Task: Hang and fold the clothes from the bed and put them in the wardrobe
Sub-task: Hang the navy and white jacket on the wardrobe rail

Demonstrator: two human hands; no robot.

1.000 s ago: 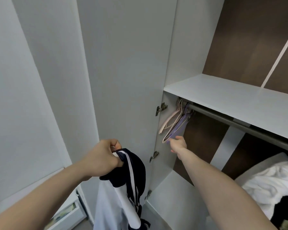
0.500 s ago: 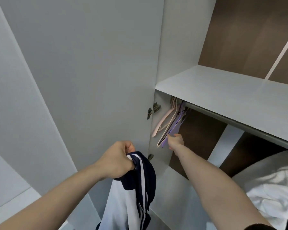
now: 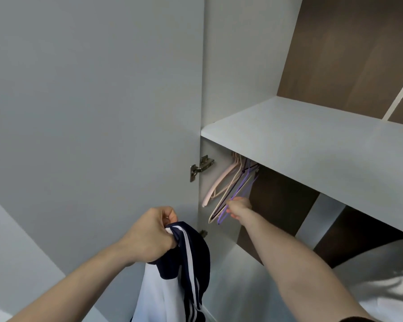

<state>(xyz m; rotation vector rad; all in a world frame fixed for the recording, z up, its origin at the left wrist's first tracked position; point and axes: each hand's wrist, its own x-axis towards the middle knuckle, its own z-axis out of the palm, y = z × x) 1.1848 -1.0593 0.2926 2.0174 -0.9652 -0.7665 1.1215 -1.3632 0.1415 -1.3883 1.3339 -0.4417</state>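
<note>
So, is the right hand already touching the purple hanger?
Touching. The head view shows the right hand with its fingers pinching the lower bar of the purple hanger, with no gap between them.

You have even, soft light; deep shadow under the shelf (image 3: 312, 140); wide-angle bending at edges; slight softness throughout

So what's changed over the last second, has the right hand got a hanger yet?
The right hand now pinches the purple hanger, where before it only reached beneath the bunch; the hanger is not yet off the rail. The left hand grips the navy-and-white garment as before.
</note>
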